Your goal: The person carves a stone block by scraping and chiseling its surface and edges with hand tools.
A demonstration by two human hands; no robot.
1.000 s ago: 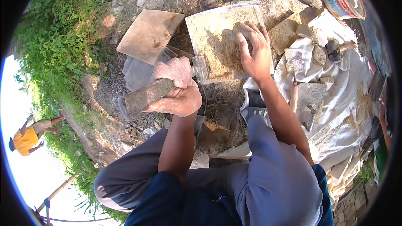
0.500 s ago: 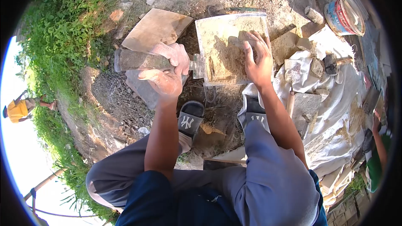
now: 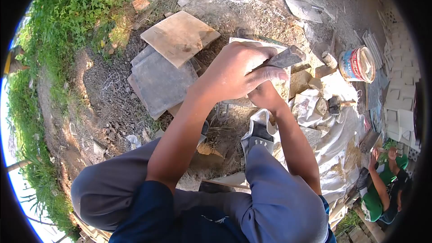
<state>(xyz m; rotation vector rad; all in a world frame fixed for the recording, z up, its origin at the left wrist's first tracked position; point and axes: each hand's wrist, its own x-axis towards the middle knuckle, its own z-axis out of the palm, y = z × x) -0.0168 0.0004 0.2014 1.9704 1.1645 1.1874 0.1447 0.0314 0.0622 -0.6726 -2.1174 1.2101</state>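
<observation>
My left hand [image 3: 240, 69] is closed around a tool with a thick, worn grey handle [image 3: 290, 56], whose end sticks out to the upper right past my thumb. The tool's other end is hidden behind the hand. Below it, my right hand [image 3: 265, 95] is mostly covered by the left, so its fingers do not show. Under both hands lies a pale square slab [image 3: 243, 40], with only its edges visible. To the left, a tan tile [image 3: 180, 36] partly overlaps a grey tile [image 3: 164, 81].
A paint bucket [image 3: 357, 65] stands at the right. A hammer [image 3: 335, 105] lies on a white sheet [image 3: 335, 153] with stone pieces. Another person in green [image 3: 378, 193] is at the lower right. Green plants [image 3: 72, 31] border the left.
My left hand has swung right with the tool, from beside the slab to above it, and the handle end now points right. My right hand, seen spread on the slab before, is now mostly covered.
</observation>
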